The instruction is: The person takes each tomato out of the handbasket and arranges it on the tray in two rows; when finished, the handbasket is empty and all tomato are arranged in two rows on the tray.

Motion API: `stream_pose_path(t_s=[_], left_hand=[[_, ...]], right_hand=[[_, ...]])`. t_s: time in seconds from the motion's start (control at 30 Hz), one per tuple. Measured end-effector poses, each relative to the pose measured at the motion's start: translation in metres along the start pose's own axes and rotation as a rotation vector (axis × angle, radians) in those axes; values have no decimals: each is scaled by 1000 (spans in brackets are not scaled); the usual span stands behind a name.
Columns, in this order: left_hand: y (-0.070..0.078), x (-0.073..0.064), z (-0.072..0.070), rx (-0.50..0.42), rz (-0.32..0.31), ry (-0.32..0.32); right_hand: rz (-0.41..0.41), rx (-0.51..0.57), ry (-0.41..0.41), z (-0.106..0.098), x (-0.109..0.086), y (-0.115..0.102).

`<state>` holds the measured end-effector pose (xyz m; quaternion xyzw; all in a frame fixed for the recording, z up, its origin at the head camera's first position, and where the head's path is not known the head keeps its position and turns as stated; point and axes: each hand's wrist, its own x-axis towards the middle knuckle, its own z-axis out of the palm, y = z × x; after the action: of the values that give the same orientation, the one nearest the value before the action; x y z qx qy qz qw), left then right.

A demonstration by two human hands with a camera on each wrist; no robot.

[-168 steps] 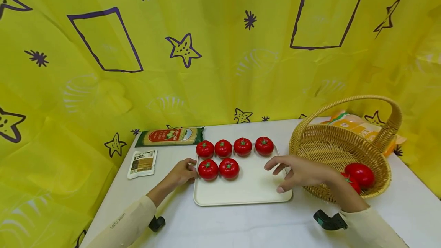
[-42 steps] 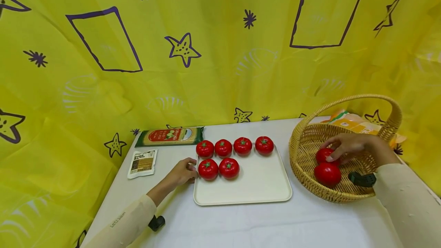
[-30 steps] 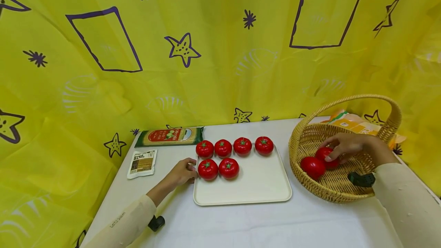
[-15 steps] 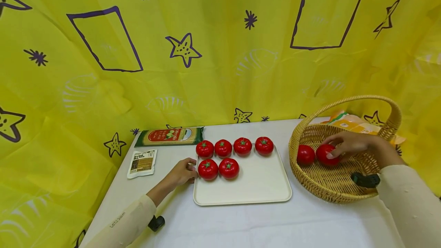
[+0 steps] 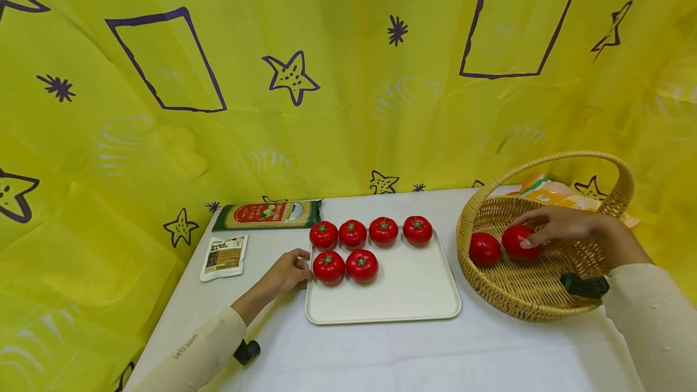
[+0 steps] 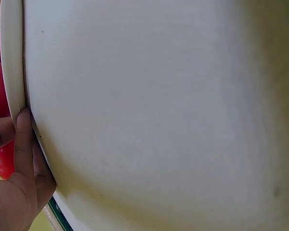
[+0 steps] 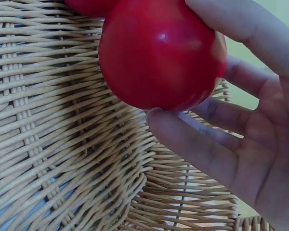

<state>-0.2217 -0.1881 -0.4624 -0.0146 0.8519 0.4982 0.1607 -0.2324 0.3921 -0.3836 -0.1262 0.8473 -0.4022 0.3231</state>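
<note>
Inside the wicker basket [image 5: 539, 301], my right hand [image 5: 569, 225] grips a red tomato [image 5: 520, 242] between thumb and fingers. The right wrist view shows this tomato [image 7: 159, 53] close up, smooth side facing the camera. A second tomato [image 5: 484, 249] lies just left of it in the basket. My left hand [image 5: 285, 271] pinches the left edge of a cream tray [image 5: 403, 295]; in the left wrist view its fingers [image 6: 24, 144] lie along the outside of the rim. Several tomatoes [image 5: 362, 265] stand on the tray in two rows, four-lobed stems up.
A green pasta-like packet [image 5: 267, 215] lies behind the tray to the left, with a small white-and-brown pouch [image 5: 224, 257] in front of it. An orange bag [image 5: 566, 195] is behind the basket, whose tall handle [image 5: 572, 155] arches over it. A yellow curtain [image 5: 348, 126] hangs behind the table.
My right hand has gone from above the tray's right side into the basket and taken hold of a tomato. The other basket tomato has rolled to the left. My left hand stays put.
</note>
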Motion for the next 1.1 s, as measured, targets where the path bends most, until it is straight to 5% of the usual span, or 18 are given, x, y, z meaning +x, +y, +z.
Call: stream_pose_path(t_s=[1.1], left_hand=[[-1,2,-1,28,-27,-2]], right_hand=[[-166,-124,137,38,-45,-21]])
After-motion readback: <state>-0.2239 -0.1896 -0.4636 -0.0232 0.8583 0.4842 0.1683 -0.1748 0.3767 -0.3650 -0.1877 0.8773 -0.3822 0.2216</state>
